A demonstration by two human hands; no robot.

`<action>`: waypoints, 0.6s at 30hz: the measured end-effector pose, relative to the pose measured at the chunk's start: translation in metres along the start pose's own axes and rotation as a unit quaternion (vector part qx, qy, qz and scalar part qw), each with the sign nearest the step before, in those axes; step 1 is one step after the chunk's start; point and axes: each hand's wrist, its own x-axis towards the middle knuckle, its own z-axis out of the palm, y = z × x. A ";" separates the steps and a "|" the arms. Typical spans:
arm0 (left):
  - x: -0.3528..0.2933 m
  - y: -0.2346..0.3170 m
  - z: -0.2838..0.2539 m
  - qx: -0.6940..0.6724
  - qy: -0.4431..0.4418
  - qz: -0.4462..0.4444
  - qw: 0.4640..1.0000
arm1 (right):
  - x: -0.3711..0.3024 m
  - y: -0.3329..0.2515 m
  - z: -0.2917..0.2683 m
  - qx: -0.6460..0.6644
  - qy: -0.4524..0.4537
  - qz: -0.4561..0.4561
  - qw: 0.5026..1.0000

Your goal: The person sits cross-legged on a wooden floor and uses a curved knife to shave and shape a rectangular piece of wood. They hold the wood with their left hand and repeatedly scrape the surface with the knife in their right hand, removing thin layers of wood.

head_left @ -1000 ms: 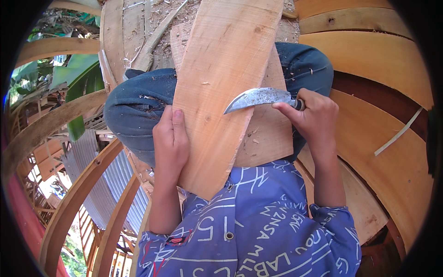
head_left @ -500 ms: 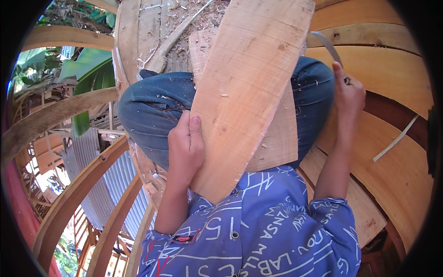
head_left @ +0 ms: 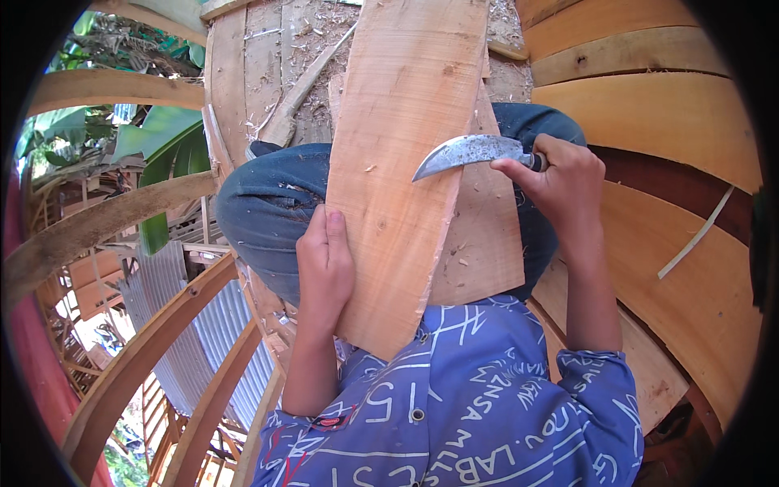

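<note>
A long, wide wooden plank [head_left: 398, 178] leans across my lap, its near end against my shirt. My left hand [head_left: 326, 258] grips the plank's left edge, thumb lying on its face. In my right hand [head_left: 566, 180] is a curved knife [head_left: 472, 152], held by its dark handle. The blade points left and lies over the plank's right edge; whether it touches the wood I cannot tell. The right edge looks rough and freshly cut. Under the plank rests a second, shorter board [head_left: 487, 243], partly hidden, with small wood chips on it.
Curved planking [head_left: 649, 122] rises on my right, with a thin pale strip [head_left: 696, 234] lying on it. Wooden ribs [head_left: 146, 345] arch on my left above corrugated metal sheets [head_left: 231, 337]. Ahead, a narrow stick [head_left: 304, 85] lies on floorboards strewn with shavings.
My right hand has brought the knife from the far right, in to the plank's right edge. The plank has turned more upright, its far end shifting left. My left hand keeps its hold.
</note>
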 end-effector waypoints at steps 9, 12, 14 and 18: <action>-0.001 -0.007 0.007 -0.040 0.054 0.068 0.995 | 0.022 0.030 -0.035 0.056 -0.022 0.158 0.986; 0.000 -0.008 0.008 -0.032 0.037 0.054 0.997 | -0.013 -0.012 -0.024 0.060 -0.054 -0.010 0.997; -0.003 -0.007 0.006 -0.035 0.039 0.048 0.997 | -0.009 -0.008 -0.015 0.016 -0.039 0.008 0.999; -0.003 -0.001 0.008 -0.022 0.037 0.041 0.998 | 0.006 0.013 0.003 -0.016 0.001 0.010 1.000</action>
